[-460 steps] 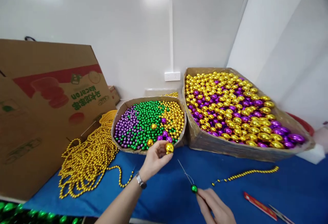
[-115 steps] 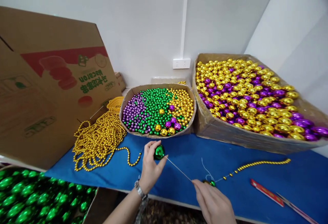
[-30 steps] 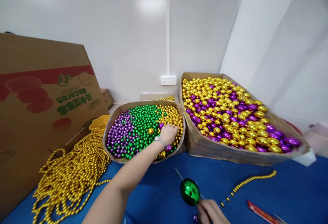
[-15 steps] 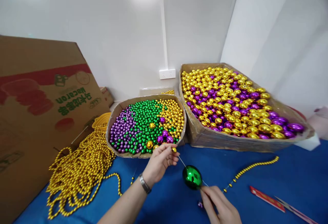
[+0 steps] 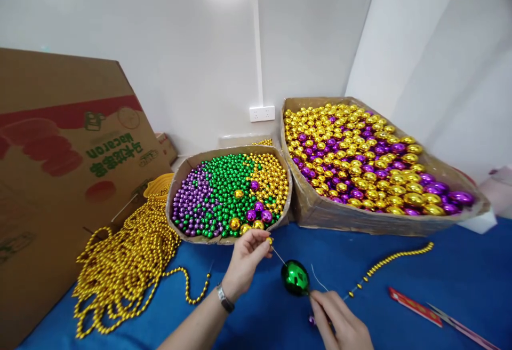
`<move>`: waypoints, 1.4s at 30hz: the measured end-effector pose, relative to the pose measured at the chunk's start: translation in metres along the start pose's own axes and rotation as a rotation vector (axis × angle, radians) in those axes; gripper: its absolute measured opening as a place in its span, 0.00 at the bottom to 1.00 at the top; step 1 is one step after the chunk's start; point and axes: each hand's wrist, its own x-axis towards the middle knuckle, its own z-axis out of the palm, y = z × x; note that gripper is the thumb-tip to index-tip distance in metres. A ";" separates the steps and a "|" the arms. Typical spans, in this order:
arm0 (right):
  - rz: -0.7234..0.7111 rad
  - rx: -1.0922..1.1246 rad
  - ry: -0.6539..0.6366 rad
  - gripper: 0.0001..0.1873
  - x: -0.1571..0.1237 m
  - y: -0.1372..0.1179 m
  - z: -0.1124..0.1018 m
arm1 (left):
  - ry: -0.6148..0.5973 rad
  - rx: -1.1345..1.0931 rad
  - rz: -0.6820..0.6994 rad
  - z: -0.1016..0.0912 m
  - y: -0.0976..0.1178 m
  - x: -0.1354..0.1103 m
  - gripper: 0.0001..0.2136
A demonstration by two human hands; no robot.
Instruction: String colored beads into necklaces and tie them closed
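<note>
My left hand (image 5: 244,260), wearing a metal-band watch, pinches a small gold bead (image 5: 269,241) just in front of the smaller box. From that bead a thin, straight needle-like line (image 5: 279,256) runs down to a large shiny green ball (image 5: 295,277), which hangs between my hands. The closed fingertips of my right hand (image 5: 341,319) are at the ball's lower right end, on the thread there; their exact grip is partly hidden. A loose white thread (image 5: 318,278) curls up above the right hand. Beneath it, a small purple bead (image 5: 311,319) is partly covered.
A cardboard box (image 5: 288,208) holds purple, green and gold beads; a larger box (image 5: 340,219) holds gold and purple ones. Gold bead strands (image 5: 128,270) lie left. On the blue cloth (image 5: 384,270) are a short gold strand (image 5: 394,259), red packet (image 5: 416,307) and scissors-like tool (image 5: 460,326).
The green ball has shifted slightly left and now meets my right fingertips. My left hand has turned and dropped a little with the gold bead. The white thread now curls upward.
</note>
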 end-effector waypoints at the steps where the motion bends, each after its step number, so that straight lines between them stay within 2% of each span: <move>1: 0.008 -0.006 0.001 0.10 -0.002 -0.001 0.003 | 0.003 0.002 -0.008 0.001 -0.003 -0.002 0.12; 6: 0.067 -0.096 0.044 0.10 -0.013 0.004 0.021 | -0.048 0.046 -0.069 0.004 -0.021 -0.014 0.10; 9: 0.071 -0.115 -0.018 0.12 -0.013 0.012 0.022 | -0.072 0.167 -0.019 0.001 -0.024 -0.016 0.09; 12: 0.049 -0.148 -0.057 0.15 -0.003 0.014 0.017 | -0.073 0.332 0.147 0.001 -0.014 -0.013 0.08; 15: 0.020 -0.174 -0.045 0.18 0.016 0.007 0.016 | -0.119 0.403 0.278 0.011 0.004 -0.011 0.07; 20: 0.007 -0.052 -0.077 0.16 0.035 -0.001 0.024 | -0.276 0.320 0.303 0.025 0.030 -0.002 0.08; 22: 0.016 0.008 -0.056 0.16 0.035 0.001 0.024 | -0.323 0.453 0.379 0.021 0.036 0.011 0.09; 26: 0.054 0.069 -0.030 0.14 0.028 0.005 0.017 | -0.255 0.949 0.596 0.005 0.039 0.050 0.12; 29: 0.076 0.081 -0.024 0.14 0.025 0.004 0.013 | -0.310 1.306 0.621 -0.001 0.034 0.073 0.10; 31: 0.073 0.083 -0.012 0.14 0.024 0.002 0.012 | -0.354 1.476 0.624 -0.001 0.029 0.079 0.07; 35: 0.062 0.087 -0.010 0.14 0.024 0.000 0.013 | -0.394 1.645 0.675 0.000 0.026 0.076 0.12; 40: 0.062 0.104 -0.024 0.13 0.021 -0.001 0.015 | -0.569 1.705 0.715 -0.007 0.030 0.073 0.13; 42: 0.059 0.101 -0.022 0.13 0.020 -0.001 0.015 | -0.572 1.697 0.698 -0.009 0.031 0.075 0.12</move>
